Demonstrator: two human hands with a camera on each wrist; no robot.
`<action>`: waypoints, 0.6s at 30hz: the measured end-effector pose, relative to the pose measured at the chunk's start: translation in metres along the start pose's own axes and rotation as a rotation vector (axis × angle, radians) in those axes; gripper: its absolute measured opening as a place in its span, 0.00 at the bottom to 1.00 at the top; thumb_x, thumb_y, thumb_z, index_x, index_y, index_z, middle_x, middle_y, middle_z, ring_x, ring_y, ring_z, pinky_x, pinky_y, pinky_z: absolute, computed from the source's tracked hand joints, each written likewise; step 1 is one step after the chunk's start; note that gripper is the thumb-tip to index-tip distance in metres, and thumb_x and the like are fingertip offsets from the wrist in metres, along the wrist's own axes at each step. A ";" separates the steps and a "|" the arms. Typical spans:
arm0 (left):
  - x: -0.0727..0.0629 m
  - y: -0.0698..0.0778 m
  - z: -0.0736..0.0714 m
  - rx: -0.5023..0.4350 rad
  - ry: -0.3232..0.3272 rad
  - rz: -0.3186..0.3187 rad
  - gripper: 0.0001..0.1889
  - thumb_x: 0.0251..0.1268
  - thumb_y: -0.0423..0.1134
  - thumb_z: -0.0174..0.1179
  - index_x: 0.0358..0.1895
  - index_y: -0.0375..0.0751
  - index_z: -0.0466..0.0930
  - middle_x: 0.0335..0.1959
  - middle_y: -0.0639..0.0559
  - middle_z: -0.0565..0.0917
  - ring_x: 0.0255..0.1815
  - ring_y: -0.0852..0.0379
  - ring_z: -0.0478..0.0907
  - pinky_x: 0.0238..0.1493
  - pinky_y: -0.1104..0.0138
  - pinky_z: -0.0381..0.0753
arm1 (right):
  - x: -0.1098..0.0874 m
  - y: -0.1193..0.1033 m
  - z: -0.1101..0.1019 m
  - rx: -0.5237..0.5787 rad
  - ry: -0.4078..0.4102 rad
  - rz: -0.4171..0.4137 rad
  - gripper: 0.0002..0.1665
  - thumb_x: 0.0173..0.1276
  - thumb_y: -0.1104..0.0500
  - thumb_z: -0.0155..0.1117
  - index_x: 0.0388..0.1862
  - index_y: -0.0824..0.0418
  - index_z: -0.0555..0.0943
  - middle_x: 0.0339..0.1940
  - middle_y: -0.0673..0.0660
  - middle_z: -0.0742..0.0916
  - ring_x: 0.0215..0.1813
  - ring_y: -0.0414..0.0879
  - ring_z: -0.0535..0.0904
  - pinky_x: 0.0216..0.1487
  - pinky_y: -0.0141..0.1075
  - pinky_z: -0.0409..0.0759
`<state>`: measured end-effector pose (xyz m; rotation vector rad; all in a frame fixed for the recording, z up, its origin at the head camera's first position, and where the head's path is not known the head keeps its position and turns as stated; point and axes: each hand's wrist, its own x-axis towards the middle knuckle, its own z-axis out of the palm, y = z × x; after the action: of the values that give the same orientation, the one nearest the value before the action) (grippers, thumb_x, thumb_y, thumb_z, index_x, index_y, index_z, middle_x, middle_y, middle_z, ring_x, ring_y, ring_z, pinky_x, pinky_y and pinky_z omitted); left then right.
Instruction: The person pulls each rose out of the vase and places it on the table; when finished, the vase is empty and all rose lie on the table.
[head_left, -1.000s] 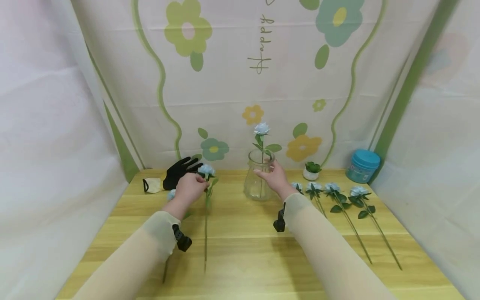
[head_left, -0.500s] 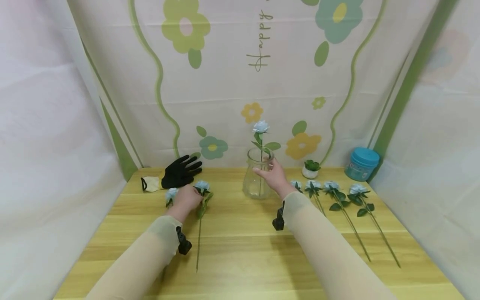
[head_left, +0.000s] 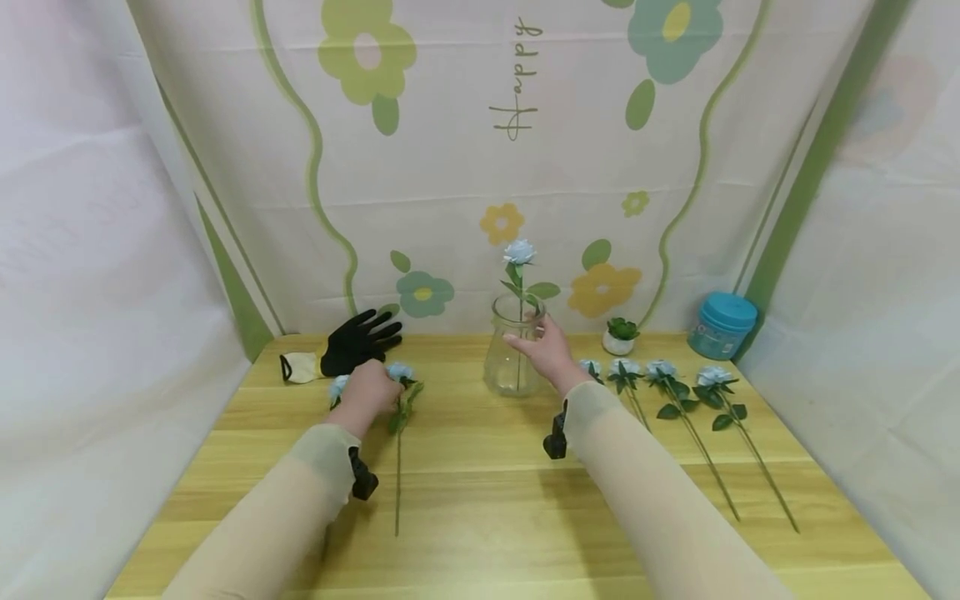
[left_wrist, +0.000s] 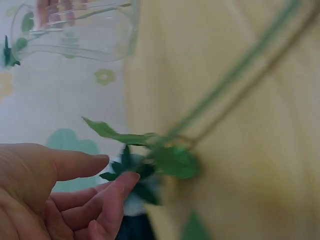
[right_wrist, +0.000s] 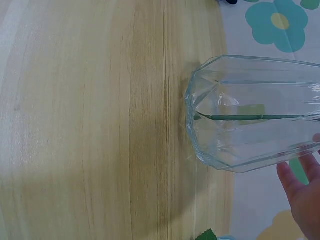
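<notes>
My left hand (head_left: 367, 395) is low over the left of the table, beside the head of a light blue artificial rose (head_left: 401, 372). In the left wrist view, thumb and fingers stand apart, one fingertip right at the rose's green leaves below the bloom (left_wrist: 135, 206). Its stem runs toward the table's front. My right hand (head_left: 552, 357) holds the clear glass vase (head_left: 504, 368) near its neck, thumb in front and fingers round the far side. One blue rose (head_left: 519, 252) stands upright in that vase; its stem end (right_wrist: 240, 117) shows near the bottom through the glass.
Another blue rose (head_left: 338, 387) lies left, partly behind my left hand. A black glove (head_left: 356, 345) lies behind. To the right lie several more roses (head_left: 715, 377), with a small potted succulent (head_left: 620, 335) and a blue tub (head_left: 723, 327) along the back near the printed cloth.
My left hand has lowered the rose toward the table and slightly left, and its thumb and fingers now stand apart. My right hand stays at the vase.
</notes>
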<state>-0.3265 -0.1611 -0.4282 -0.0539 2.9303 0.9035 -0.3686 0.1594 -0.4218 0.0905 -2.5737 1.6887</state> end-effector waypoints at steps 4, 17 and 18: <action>0.005 0.017 -0.019 0.081 0.053 0.030 0.23 0.63 0.39 0.60 0.11 0.47 0.61 0.09 0.56 0.60 0.12 0.57 0.59 0.16 0.66 0.61 | 0.001 0.001 -0.001 -0.005 0.001 -0.010 0.48 0.60 0.38 0.73 0.74 0.52 0.64 0.74 0.59 0.66 0.74 0.59 0.60 0.66 0.57 0.66; 0.032 0.116 -0.045 -0.012 0.101 0.129 0.09 0.68 0.44 0.61 0.36 0.43 0.83 0.34 0.49 0.83 0.31 0.52 0.77 0.33 0.59 0.77 | 0.004 0.003 0.001 -0.008 0.028 -0.010 0.48 0.59 0.40 0.74 0.73 0.54 0.65 0.72 0.62 0.68 0.72 0.60 0.63 0.65 0.56 0.68; 0.034 0.126 -0.043 -0.033 0.097 0.136 0.09 0.68 0.44 0.61 0.38 0.42 0.84 0.37 0.49 0.84 0.34 0.51 0.78 0.35 0.58 0.78 | 0.004 0.003 0.001 -0.008 0.027 -0.011 0.48 0.59 0.40 0.74 0.73 0.54 0.65 0.72 0.62 0.68 0.72 0.60 0.63 0.65 0.56 0.68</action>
<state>-0.3695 -0.0817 -0.3250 0.1047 3.0397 0.9951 -0.3727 0.1601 -0.4246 0.0803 -2.5558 1.6644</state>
